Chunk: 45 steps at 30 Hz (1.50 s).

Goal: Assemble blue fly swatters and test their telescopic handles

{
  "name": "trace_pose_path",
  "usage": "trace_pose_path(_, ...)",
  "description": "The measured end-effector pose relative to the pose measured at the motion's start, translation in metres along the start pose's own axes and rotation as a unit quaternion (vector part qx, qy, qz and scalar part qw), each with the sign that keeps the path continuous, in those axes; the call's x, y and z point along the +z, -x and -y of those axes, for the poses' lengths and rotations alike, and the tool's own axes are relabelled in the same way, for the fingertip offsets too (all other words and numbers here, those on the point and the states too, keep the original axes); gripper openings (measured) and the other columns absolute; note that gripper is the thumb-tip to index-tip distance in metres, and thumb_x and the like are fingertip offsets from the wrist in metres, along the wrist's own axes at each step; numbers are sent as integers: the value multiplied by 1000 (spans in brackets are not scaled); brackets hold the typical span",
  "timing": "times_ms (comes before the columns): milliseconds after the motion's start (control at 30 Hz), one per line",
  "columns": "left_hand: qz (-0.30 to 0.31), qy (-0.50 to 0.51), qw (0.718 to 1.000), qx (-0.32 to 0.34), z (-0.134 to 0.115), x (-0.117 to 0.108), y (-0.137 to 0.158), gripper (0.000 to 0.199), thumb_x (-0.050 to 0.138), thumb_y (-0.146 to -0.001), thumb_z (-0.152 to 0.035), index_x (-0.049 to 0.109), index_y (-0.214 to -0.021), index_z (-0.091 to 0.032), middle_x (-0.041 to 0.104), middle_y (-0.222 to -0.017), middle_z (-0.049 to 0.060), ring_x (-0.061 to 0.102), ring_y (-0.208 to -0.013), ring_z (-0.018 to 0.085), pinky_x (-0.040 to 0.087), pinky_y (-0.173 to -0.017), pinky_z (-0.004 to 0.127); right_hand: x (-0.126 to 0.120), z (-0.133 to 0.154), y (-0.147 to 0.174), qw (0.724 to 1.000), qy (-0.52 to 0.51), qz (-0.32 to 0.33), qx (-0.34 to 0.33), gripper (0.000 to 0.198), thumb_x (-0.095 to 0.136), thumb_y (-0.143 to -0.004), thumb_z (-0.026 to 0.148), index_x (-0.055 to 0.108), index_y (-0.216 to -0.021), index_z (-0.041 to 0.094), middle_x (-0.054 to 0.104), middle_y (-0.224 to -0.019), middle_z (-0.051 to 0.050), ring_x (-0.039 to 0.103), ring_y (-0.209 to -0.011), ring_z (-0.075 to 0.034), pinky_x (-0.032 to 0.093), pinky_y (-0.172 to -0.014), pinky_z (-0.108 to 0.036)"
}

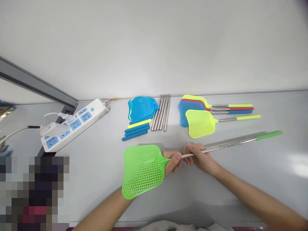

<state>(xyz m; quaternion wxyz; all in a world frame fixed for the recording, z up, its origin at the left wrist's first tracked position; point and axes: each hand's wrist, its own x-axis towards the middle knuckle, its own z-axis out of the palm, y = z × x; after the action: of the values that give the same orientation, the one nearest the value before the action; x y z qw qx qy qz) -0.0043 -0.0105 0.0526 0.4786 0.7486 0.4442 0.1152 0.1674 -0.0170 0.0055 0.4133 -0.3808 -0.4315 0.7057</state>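
Note:
A green fly swatter point(144, 170) with an extended metal telescopic rod and a green grip is held across the front of the table. My left hand point(173, 161) is closed around the rod just beside the swatter head, which hides part of the wrist. Farther along the same rod, my right hand point(196, 155) pinches it between thumb and fingers. Behind my hands lie several swatters with short rods: a front yellow swatter point(201, 124), a blue swatter point(184, 112), a mostly covered red one and another yellow one at the back.
Loose blue swatter heads point(143, 109) are stacked at the back centre. Several metal rods point(161, 112) lie beside them, with blue and yellow grip sleeves point(137, 129) in front. A white power strip point(77, 125) with plugged-in cords sits left, near a metal frame post point(38, 83). A wall stands behind.

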Motion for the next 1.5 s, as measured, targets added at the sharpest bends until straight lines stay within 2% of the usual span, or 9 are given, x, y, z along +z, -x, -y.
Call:
trace_pose_path(733, 2, 28, 1000, -7, 1, 2, 0, 44, 23, -88, -38, 55, -66, -17, 51, -55, -4, 45, -49, 6, 36, -56, 19, 0, -1, -1, 1000, 5, 0, -1, 47, 37, -85, 35, 46, -43, 17, 45, -44, 0, 44, -46, -12, 34, -50, -27)
trace_pose_path(1000, 0, 28, 1000, -7, -3, 5, 0, 43, 22, -88, -38, 50, -63, -17, 47, -54, -4, 42, -47, 6, 33, -51, 20, 1, 0, -1, 1000, -7, -4, 6, 46, 37, -85, 35, 46, -43, 18, 44, -43, 0, 44, -46, -12, 33, -49, -27)
trace_pose_path(1133, 4, 45, 999, -8, 0, 4, -2, 45, 21, -88, -39, 51, -62, -17, 48, -53, -3, 43, -48, 6, 35, -53, 19, 1, 1, -1, 1000, -5, -12, 12, 47, 37, -84, 35, 46, -42, 18, 45, -43, 0, 45, -46, -13, 34, -50, -28)
trace_pose_path(1500, 4, 65, 998, -10, 0, 1, -4, 46, 21, -88, -39, 51, -62, -16, 47, -52, -3, 41, -46, 6, 34, -50, 19, 1, -1, 0, 999, -3, -34, -5, 47, 38, -84, 33, 46, -40, 18, 45, -42, 0, 43, -44, -13, 32, -48, -28)
